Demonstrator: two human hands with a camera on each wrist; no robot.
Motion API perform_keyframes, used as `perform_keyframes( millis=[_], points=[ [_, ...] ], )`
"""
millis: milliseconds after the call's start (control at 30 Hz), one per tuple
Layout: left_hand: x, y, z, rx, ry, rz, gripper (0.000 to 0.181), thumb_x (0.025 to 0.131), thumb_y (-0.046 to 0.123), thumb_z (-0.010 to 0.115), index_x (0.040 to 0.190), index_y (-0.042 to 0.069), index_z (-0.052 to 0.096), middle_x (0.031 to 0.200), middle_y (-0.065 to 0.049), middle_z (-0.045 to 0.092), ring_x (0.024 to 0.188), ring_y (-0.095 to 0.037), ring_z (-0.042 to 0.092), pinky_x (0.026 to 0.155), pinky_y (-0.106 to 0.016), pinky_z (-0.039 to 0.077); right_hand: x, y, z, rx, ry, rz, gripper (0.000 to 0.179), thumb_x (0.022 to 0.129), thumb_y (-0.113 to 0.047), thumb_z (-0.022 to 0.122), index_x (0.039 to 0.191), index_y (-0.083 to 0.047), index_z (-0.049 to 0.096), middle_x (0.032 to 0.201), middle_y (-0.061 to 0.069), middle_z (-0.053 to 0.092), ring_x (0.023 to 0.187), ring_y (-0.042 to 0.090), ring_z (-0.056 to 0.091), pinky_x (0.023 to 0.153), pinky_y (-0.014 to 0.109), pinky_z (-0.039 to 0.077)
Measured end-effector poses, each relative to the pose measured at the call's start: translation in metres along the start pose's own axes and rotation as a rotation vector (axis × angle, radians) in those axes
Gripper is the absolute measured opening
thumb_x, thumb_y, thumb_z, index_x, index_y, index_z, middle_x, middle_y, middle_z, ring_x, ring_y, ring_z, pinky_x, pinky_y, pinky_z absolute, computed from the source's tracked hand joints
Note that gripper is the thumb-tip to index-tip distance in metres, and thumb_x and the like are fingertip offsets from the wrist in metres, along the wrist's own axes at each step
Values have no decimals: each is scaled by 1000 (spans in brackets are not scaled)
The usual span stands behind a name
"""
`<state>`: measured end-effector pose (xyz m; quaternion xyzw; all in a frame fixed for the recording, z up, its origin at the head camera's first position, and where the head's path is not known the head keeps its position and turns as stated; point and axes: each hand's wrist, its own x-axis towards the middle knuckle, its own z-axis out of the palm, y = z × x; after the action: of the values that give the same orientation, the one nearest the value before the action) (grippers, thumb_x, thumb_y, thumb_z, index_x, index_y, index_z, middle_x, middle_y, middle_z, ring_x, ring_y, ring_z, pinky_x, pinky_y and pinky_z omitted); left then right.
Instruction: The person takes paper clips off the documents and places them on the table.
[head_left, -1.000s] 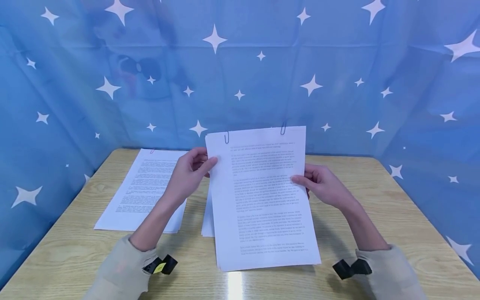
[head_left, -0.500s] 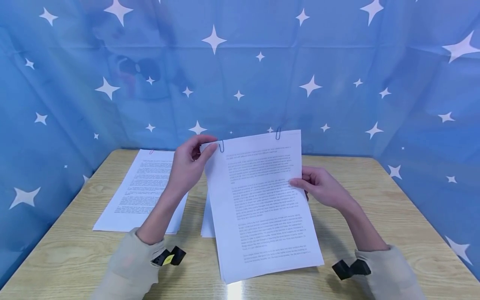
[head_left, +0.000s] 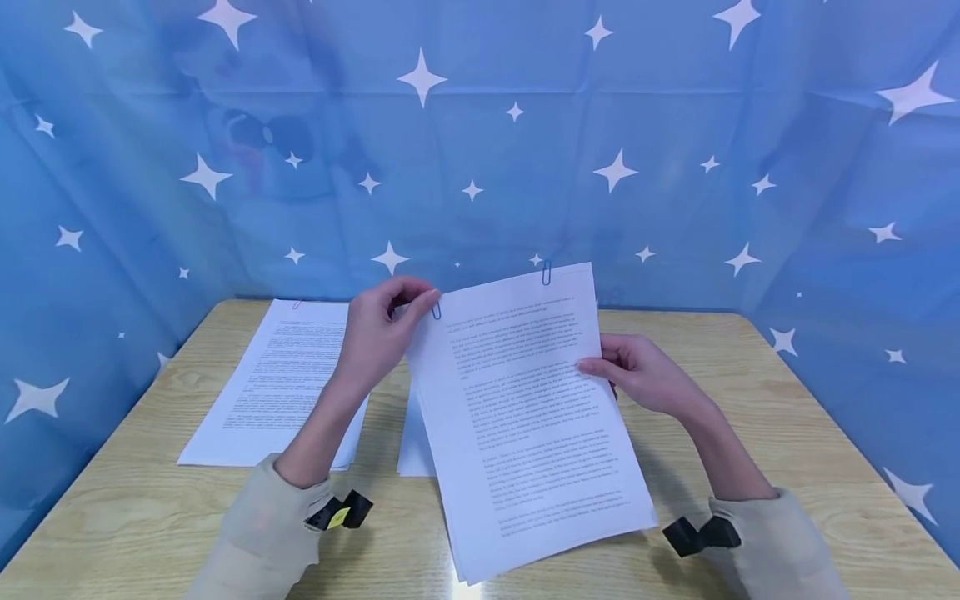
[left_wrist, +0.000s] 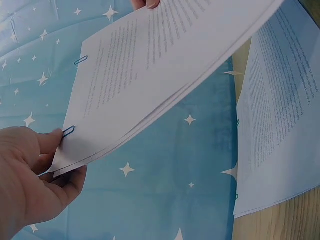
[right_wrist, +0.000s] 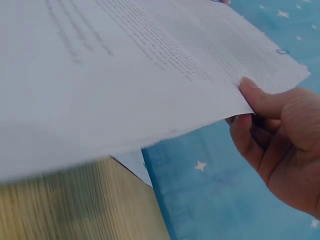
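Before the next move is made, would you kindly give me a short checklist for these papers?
1. Left hand grips the held papers at the top left corner: ok.
2. Right hand pinches their right edge, thumb on the printed side: ok.
3. Left paper clip and right paper clip both on the top edge: ok, the left thumb is right at the former.
4. Left edges flush: not ok, layers show slightly apart.
5. Top edge level in the head view: not ok, it slopes down to the left.
6. Every sheet caught by the clips: cannot tell.
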<state>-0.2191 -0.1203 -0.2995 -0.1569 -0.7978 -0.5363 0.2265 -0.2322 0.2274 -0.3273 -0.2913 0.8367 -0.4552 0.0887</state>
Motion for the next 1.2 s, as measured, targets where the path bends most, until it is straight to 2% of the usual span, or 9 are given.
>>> perform_keyframes(
  millis=[233,900,1000,1200],
  points=[
    [0,-1,1,18,12,0,13,95,17,73,97,4,76,89,-8,72,75,-17,61,62,-23,45,0,-1,0,-2,0,15,23,102,-9,61,122,1,66,98,11,74,59,20,61,45,26,32],
    [-4,3,3,-95,131,-25,15,94,17,74,97,3,77,86,-8,72,66,-18,56,54,-23,42,2,0,2,-9,-9,-14,24,101,-8,61,124,0,65,99,10,74,57,22,60,45,25,35],
    [-4,3,2,-107,163,-32,16,95,17,73,99,1,76,86,-9,71,68,-17,57,56,-22,43,1,-1,2,-20,-5,-11,24,101,-9,61,123,0,65,98,10,74,55,22,58,44,25,35],
    [-2,2,-4,-204,206,4,15,97,10,70,101,-5,71,88,-18,69,74,-15,65,67,-22,53,-1,0,0,-32,5,11,23,102,-9,61,122,1,65,97,11,74,57,21,60,45,25,34]
  ],
)
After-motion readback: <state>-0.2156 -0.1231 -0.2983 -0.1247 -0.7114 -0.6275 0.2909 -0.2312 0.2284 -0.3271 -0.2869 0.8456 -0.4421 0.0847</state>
